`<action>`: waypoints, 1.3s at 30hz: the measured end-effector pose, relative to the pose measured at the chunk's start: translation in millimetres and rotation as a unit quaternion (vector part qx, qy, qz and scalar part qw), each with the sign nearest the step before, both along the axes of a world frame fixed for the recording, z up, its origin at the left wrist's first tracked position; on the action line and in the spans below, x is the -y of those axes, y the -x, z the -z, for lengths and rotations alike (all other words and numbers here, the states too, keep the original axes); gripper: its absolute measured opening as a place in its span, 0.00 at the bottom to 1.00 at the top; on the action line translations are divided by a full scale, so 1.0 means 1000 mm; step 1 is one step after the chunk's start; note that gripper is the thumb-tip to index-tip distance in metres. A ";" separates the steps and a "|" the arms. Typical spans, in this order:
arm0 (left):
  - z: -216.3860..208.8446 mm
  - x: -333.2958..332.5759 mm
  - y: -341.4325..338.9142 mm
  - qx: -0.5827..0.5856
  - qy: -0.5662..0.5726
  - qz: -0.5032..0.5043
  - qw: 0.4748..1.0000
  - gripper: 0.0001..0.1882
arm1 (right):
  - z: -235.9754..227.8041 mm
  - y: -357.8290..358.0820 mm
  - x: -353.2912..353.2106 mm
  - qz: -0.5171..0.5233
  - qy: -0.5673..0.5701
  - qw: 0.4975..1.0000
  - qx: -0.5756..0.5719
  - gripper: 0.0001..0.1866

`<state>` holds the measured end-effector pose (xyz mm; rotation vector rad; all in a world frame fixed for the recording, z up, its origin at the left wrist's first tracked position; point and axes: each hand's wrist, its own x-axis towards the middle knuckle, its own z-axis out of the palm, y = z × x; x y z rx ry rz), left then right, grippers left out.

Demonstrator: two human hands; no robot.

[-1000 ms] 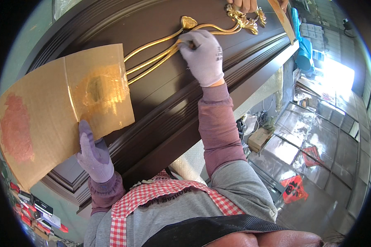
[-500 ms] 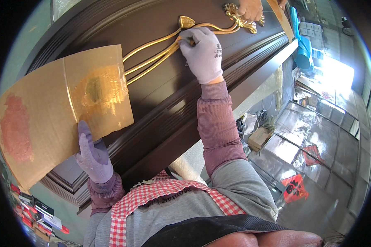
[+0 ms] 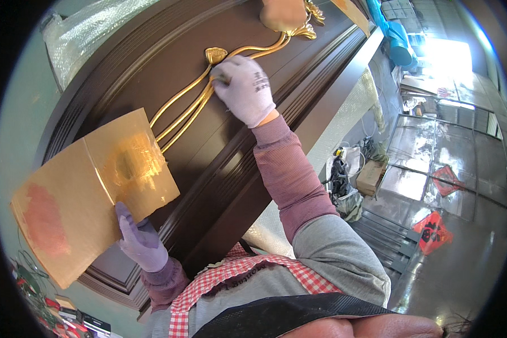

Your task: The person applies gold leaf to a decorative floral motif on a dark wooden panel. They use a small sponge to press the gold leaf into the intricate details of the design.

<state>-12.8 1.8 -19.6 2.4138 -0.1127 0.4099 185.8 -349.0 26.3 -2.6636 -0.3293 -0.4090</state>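
Observation:
With thumb and fingers around its edge, my left hand [image 3: 143,245] holds a creased piece of brown cardboard [image 3: 90,197]. The cardboard bears a shiny gold paint smear [image 3: 135,163] and a dull red patch [image 3: 48,219]. My right hand [image 3: 245,90], in a white glove, is closed, fingertips against the slim raised gold stems [image 3: 188,115] just below a gold bud [image 3: 215,54]. Whatever its fingers pinch is hidden. The stems curve over a dark brown panel [image 3: 219,149] toward a gold flower ornament [image 3: 304,31]. Another person's bare, blurred hand [image 3: 284,16] is beside that ornament.
Stepped mouldings and a dark raised edge [image 3: 287,149] border the panel between it and me. Bubble wrap [image 3: 81,42] lies at the far left. To the right are a cardboard box [image 3: 370,177], a blue roll [image 3: 400,48] and red paper [image 3: 434,232] on the floor.
The whole view has shifted, so the panel and cardboard appear lower. My right hand stays at the stems near the bud. The other person's hand has moved left off the flower ornament.

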 end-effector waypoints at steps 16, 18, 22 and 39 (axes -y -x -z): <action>-0.005 0.024 -0.026 0.079 0.001 -0.021 0.997 0.23 | -0.033 0.133 -0.033 0.202 -0.472 0.853 -0.097 0.18; 0.017 0.027 -0.029 0.131 -0.045 -0.023 0.990 0.23 | -0.043 0.185 -0.026 0.222 -0.486 0.838 -0.107 0.20; -0.049 0.042 -0.015 -0.029 0.207 -0.059 0.976 0.21 | -0.070 0.291 -0.008 0.200 -0.468 0.854 -0.109 0.20; -0.207 -0.090 0.256 -0.009 0.563 -0.105 0.820 0.21 | -0.108 0.596 -0.015 -0.002 -0.252 0.940 -0.230 0.19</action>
